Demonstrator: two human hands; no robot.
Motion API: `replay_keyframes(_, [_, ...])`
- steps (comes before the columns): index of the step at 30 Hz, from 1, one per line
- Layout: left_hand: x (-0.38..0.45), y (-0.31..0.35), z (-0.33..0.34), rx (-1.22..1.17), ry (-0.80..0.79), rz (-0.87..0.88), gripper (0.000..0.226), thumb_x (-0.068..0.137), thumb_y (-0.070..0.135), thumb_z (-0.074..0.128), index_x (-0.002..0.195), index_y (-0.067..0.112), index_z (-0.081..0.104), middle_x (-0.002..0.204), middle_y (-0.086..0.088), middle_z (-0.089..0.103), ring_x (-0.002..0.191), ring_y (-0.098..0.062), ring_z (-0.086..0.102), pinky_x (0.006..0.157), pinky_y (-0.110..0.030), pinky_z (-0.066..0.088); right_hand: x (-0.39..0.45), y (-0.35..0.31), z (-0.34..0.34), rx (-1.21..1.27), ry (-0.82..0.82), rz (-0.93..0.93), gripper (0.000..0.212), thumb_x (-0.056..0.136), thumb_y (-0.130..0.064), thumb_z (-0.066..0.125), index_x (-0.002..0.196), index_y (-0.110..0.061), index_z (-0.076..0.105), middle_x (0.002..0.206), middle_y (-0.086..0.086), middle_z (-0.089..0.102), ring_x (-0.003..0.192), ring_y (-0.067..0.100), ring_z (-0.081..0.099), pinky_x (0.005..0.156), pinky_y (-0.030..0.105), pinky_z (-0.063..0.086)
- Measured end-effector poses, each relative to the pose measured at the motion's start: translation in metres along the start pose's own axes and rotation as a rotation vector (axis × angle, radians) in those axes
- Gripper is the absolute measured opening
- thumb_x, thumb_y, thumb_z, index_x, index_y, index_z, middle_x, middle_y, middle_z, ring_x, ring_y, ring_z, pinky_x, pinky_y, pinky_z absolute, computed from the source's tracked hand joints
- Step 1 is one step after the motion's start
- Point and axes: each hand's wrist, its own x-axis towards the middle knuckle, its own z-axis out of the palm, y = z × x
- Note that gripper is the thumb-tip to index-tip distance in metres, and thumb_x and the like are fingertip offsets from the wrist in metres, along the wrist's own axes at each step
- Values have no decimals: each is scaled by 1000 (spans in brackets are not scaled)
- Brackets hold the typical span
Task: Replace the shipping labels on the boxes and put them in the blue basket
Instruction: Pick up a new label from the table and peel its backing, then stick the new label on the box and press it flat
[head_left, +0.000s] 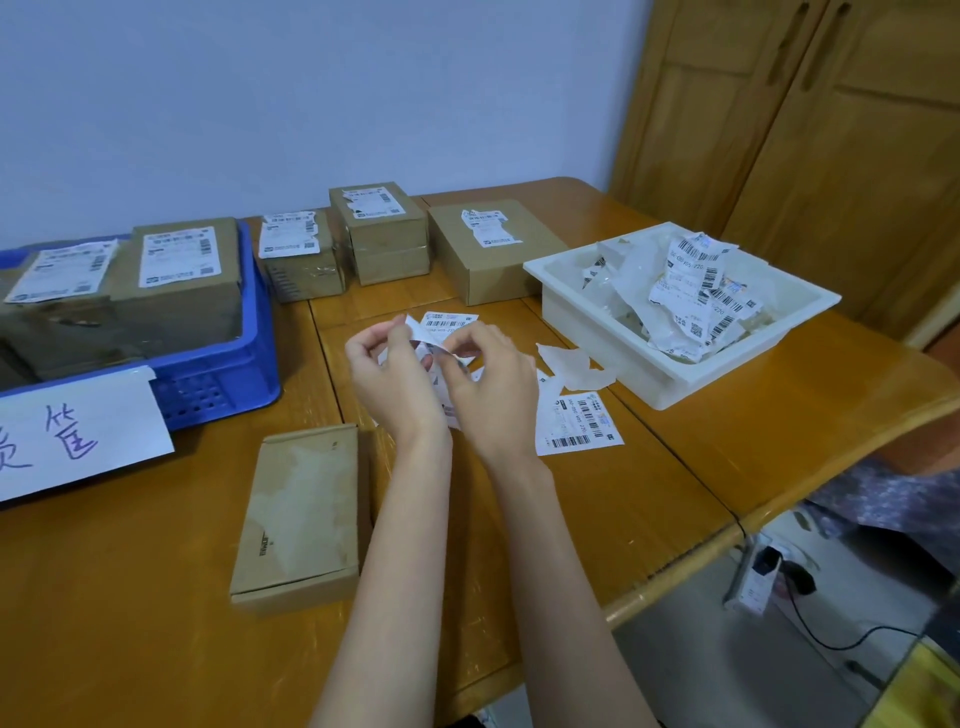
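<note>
Bare box (300, 514) flat; labelled boxes (176, 275) in blue basket (249, 358)

The basket (254, 332) was blue, the tray (727, 364) white, the boxes (298, 512) brown, the labels (579, 423) white with black barcodes.

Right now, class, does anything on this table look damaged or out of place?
Yes. The three boxes by the wall carry torn, partly peeled labels. A scrap of backing paper lies loose on the table beside the white tray, not in it.
</note>
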Motion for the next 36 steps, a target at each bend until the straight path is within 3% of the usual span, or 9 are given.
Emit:
replay_keyframes(3, [4, 4, -4, 24, -17, -39, 14, 88, 5, 61, 98, 15, 59, 89, 9, 62, 73, 4, 61, 58, -12, 46, 0, -4, -2, 80, 109, 96, 6, 88, -17, 67, 86, -22, 64, 85, -15, 66, 81, 4, 59, 77, 32, 50])
replay_keyframes(9, [-5, 17, -9, 19, -40, -41, 19, 89, 11, 62, 108, 12, 58, 88, 10, 58, 65, 13, 58, 50, -5, 38, -6, -16, 0, 19, 165, 234, 1, 92, -26, 65, 91, -25, 65, 79, -19, 60, 76, 3, 55, 63, 21, 40])
replay_keyframes(13, [-8, 23, -18, 7, -64, -75, 28, 91, 33, 60, 113, 17, 55, 98, 9, 58, 92, -5, 56, 65, -17, 38, -8, -19, -9, 123, 175, 352, 12, 95, -30, 62, 93, -19, 66, 76, -16, 62, 69, 1, 61, 57, 15, 43])
replay_keyframes(16, [-4, 19, -29, 223, -172, -125, 24, 90, 22, 62, 110, 14, 53, 93, 5, 60, 76, -5, 58, 56, -16, 46, -11, -26, -15, 406, 111, 469, 15, 94, -22, 63, 87, -9, 67, 72, -10, 69, 67, 7, 66, 61, 27, 50])
replay_keyframes(19, [-1, 14, -42, 407, -255, -74, 6, 89, 16, 62, 93, 20, 61, 105, -4, 69, 87, -18, 68, 76, -37, 58, -15, -34, -15, 512, 38, 534, 13, 90, -13, 65, 78, -16, 67, 61, -12, 67, 64, 10, 65, 64, 35, 51])
replay_keyframes(22, [3, 25, -56, 489, -246, 21, 6, 89, 14, 64, 95, 16, 65, 96, -4, 71, 87, -21, 71, 80, -43, 59, -21, -39, -13, 566, -31, 554, 15, 88, -7, 64, 83, -21, 68, 76, -6, 72, 73, 16, 69, 71, 40, 55])
replay_keyframes(27, [20, 46, -94, 575, -338, -26, 19, 89, 18, 68, 106, 10, 68, 99, -7, 73, 88, -21, 70, 68, -29, 56, -35, -55, -5, 514, -162, 552, 15, 90, -11, 65, 98, -23, 67, 91, -1, 71, 82, 18, 72, 73, 40, 58])
replay_keyframes(31, [20, 48, -123, 497, -291, -75, 17, 93, 23, 64, 91, 7, 68, 83, -7, 71, 63, -13, 62, 43, -15, 40, -48, -71, 6, 552, -267, 560, 12, 89, -10, 65, 94, -21, 65, 96, 2, 74, 83, 16, 72, 65, 29, 55])
replay_keyframes(36, [25, 60, -153, 527, -275, -77, 14, 93, 23, 65, 91, 10, 68, 87, -2, 72, 71, -10, 68, 51, -16, 48, -64, -84, 15, 555, -377, 560, 11, 93, -7, 61, 102, -10, 67, 87, -7, 69, 72, 2, 66, 51, 12, 50])
